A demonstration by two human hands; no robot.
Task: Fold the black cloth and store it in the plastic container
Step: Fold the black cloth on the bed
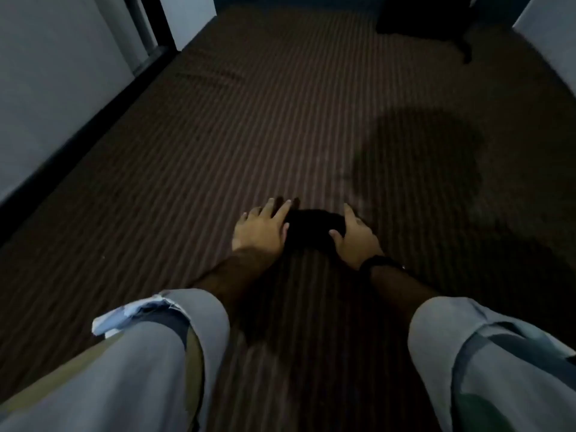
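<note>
A small bundled black cloth [313,232] lies on the dark striped carpet [249,120], well away from its edges. The left hand [260,230] rests flat, fingers spread, against the cloth's left side; the right hand [355,236] curls loosely over its right side.

Black cloth [311,230] between my hands: folds unreadable, just dark blur. Its left edge hidden under my left hand [261,230], right edge under my right hand [355,241]. Beyond my fingertips, dark shape [430,23] cut by top edge, too dim to tell. My sleeves [162,353] cut by bottom edge.
</note>
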